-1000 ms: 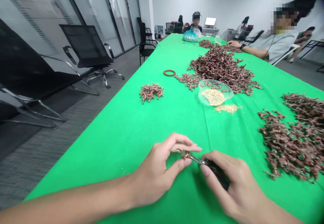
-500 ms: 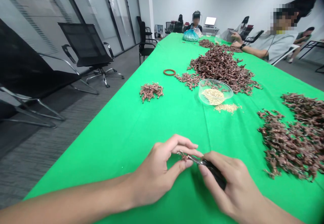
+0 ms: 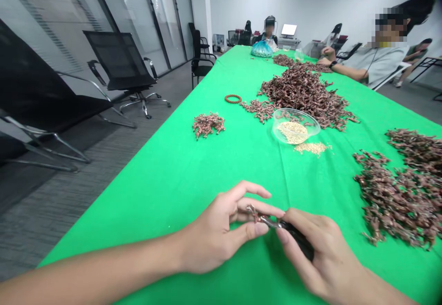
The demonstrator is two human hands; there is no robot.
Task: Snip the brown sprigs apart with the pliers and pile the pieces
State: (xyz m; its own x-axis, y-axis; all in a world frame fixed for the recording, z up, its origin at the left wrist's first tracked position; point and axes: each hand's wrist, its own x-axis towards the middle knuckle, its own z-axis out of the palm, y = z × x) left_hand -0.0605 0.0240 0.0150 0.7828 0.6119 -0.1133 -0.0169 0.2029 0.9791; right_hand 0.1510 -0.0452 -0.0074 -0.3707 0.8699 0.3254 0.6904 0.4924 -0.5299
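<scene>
Between the thumb and fingers of my left hand (image 3: 221, 231) is a small copper-brown piece (image 3: 254, 215) with thin branching ends, its exact kind too small to make out. My right hand (image 3: 324, 250) is wrapped round black-handled pliers (image 3: 299, 240), whose metal jaws reach to the piece. Whether the jaws are closed on it I cannot tell. Both hands are just above the green cloth (image 3: 193, 194) at the near side of the table. A transparent plastic bowl (image 3: 316, 132) beyond my hands holds tiny pale golden bits, with more bits (image 3: 312, 148) spilled beside it.
A large heap of brown pieces (image 3: 304, 89) lies behind the bowl, another heap (image 3: 400, 199) at the right. A small cluster (image 3: 208, 124) and a brown beaded ring (image 3: 233, 99) lie left. A person (image 3: 383, 66) sits along the right side. Office chairs (image 3: 120, 61) stand left.
My hands have shifted slightly right with the pliers and the piece. The left fingers have spread a little, and the piece sits slightly differently at the jaws. The person's hand has shifted.
</scene>
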